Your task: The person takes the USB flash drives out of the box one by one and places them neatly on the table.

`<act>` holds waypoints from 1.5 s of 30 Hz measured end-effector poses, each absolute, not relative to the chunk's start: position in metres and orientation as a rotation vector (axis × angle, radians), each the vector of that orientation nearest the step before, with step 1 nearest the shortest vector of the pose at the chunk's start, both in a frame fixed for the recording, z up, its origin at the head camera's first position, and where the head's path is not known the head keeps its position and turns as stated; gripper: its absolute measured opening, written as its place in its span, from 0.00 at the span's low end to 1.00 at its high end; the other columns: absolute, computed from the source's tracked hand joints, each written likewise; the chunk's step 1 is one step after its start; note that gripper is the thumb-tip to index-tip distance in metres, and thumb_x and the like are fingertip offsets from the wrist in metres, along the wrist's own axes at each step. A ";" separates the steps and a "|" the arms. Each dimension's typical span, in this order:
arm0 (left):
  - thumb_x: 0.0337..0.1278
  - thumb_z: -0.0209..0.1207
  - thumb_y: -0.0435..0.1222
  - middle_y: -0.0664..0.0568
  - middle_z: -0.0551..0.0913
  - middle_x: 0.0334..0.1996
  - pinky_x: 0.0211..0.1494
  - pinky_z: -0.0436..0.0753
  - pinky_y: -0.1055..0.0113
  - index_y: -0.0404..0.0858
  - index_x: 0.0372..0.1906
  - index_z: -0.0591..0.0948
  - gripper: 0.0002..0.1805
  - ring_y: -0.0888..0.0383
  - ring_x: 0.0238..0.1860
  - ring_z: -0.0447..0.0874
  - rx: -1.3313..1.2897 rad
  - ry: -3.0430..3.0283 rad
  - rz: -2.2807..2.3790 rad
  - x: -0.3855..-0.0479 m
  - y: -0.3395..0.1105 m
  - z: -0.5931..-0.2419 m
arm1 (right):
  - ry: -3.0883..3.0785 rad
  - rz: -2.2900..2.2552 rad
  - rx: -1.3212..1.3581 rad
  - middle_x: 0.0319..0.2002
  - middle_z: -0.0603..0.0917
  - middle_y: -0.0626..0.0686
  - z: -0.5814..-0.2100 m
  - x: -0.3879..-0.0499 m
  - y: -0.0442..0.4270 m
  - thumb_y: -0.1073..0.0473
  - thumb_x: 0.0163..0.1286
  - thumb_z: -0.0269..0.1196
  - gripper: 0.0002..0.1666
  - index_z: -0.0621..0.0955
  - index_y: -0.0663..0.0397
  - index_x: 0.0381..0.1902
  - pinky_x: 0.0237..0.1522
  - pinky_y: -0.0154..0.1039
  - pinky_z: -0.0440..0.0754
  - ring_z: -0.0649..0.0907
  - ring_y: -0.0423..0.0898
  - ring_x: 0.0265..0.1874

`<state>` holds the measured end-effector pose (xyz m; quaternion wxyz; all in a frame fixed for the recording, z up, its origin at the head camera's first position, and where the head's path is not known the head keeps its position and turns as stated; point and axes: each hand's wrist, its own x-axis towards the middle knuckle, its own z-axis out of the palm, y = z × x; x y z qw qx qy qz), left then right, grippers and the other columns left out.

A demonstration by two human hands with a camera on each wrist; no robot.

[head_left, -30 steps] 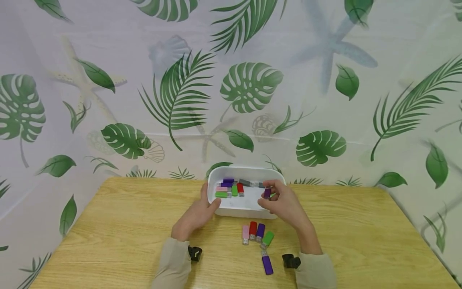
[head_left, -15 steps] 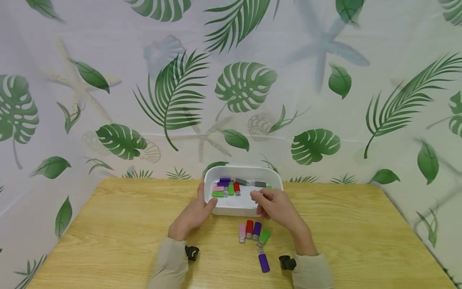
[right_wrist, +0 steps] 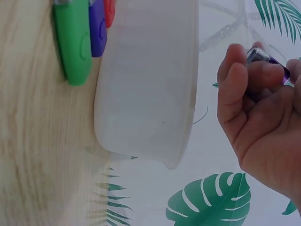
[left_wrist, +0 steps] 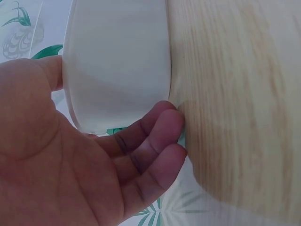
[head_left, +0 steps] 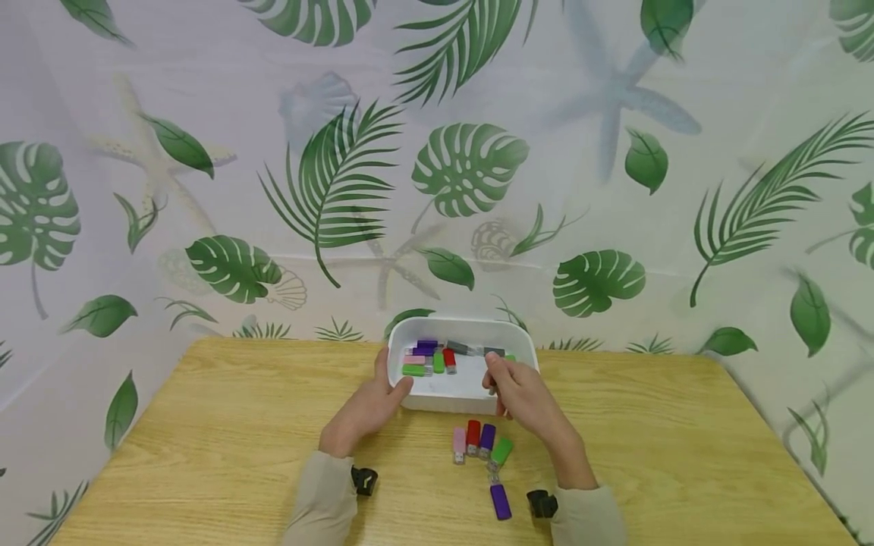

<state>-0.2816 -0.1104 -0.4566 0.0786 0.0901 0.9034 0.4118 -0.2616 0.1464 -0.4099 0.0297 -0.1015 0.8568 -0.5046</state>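
Observation:
The white bin (head_left: 437, 402) stands on the table with several USB sticks inside: green (head_left: 413, 370), red (head_left: 449, 359) and others. My left hand (head_left: 365, 406) grips its left end, thumb at the rim; in the left wrist view the other fingers of that hand (left_wrist: 94, 150) bend round the bin's end. Above the bin's right side, my right hand (head_left: 529, 394) holds a purple USB stick, mostly hidden in the head view. In the right wrist view the purple stick (right_wrist: 285, 75) shows between the curled fingers of my right hand (right_wrist: 263, 103), metal plug exposed.
In front of the bin on the wooden table (head_left: 239, 455) lie a pink stick (head_left: 460, 441), a red one (head_left: 473, 434), a purple one (head_left: 488, 437), a green one (head_left: 502, 451) and, nearer, another purple one (head_left: 501, 502). A leaf-patterned cloth (head_left: 478, 76) hangs behind.
My right hand has moved slightly left and turned, so the purple stick in its fingers is now mostly hidden in the head view. My left hand stays on the bin.

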 end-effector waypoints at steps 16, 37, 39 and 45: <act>0.76 0.46 0.52 0.33 0.83 0.47 0.36 0.78 0.56 0.40 0.79 0.36 0.44 0.49 0.33 0.80 0.262 2.698 1.245 -0.281 -0.110 -0.460 | 2.477 -1.721 -0.344 0.17 0.67 0.53 -0.410 -0.253 0.143 0.56 0.78 0.30 0.24 0.69 0.62 0.29 0.17 0.42 0.72 0.71 0.50 0.16; 0.76 0.44 0.54 0.45 0.78 0.27 0.22 0.68 0.63 0.44 0.80 0.33 0.44 0.54 0.20 0.71 0.233 2.671 1.248 -0.283 -0.110 -0.460 | 2.937 -1.671 -0.258 0.08 0.70 0.48 -0.415 -0.261 0.138 0.65 0.71 0.42 0.23 0.69 0.55 0.15 0.11 0.33 0.69 0.74 0.50 0.07; 0.76 0.44 0.54 0.41 0.81 0.32 0.24 0.70 0.62 0.42 0.79 0.33 0.44 0.53 0.22 0.74 0.239 2.682 1.242 -0.283 -0.110 -0.459 | 2.891 -1.735 -0.170 0.06 0.69 0.47 -0.415 -0.262 0.137 0.60 0.74 0.44 0.25 0.70 0.54 0.14 0.11 0.35 0.68 0.74 0.52 0.07; 0.76 0.44 0.53 0.32 0.83 0.47 0.32 0.75 0.59 0.38 0.79 0.35 0.44 0.50 0.31 0.79 0.251 2.711 1.209 -0.282 -0.110 -0.458 | 2.859 -1.723 -0.070 0.08 0.67 0.47 -0.415 -0.262 0.135 0.50 0.78 0.44 0.33 0.69 0.52 0.10 0.12 0.39 0.71 0.71 0.48 0.08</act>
